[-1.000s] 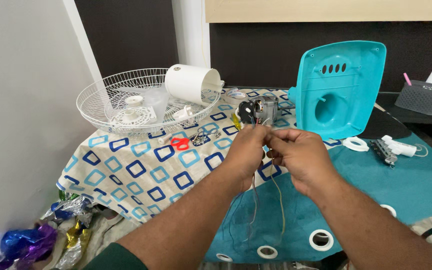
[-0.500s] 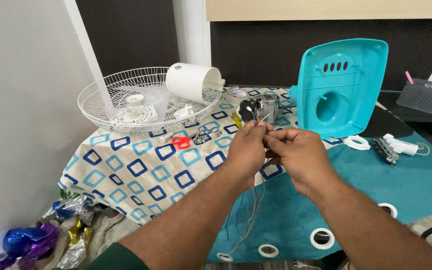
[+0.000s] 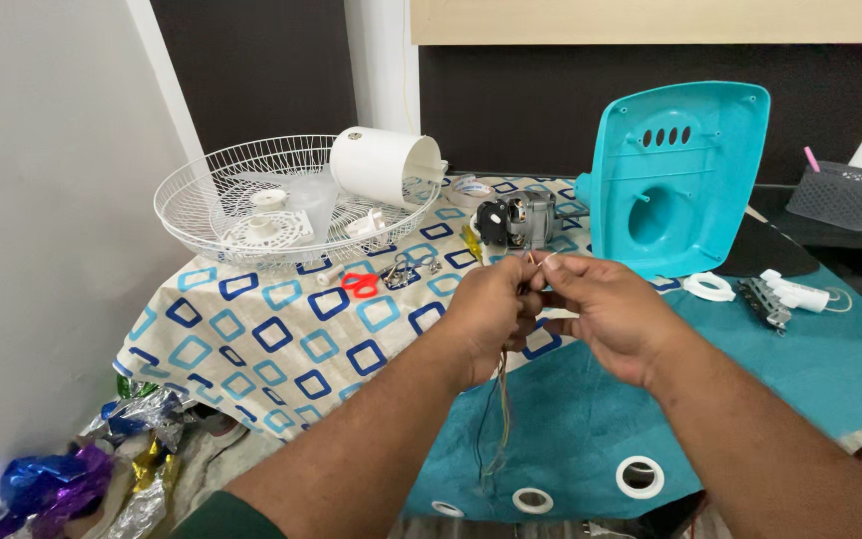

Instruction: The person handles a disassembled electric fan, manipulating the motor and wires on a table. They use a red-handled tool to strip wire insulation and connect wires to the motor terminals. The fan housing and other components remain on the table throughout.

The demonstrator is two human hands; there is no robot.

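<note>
At frame centre I have both hands pinched shut on the wires point(image 3: 502, 399): my left hand point(image 3: 488, 317) grips the bundle, my right hand point(image 3: 606, 314) nips the ends. The wires hang straight down, long axis vertical, ends up by the motor point(image 3: 517, 220). Pulling too hard could, I judge, snap a strand or drag the motor over.

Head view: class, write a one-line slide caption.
Both hands, left hand and right hand, pinch thin wires before a fan motor.
</note>
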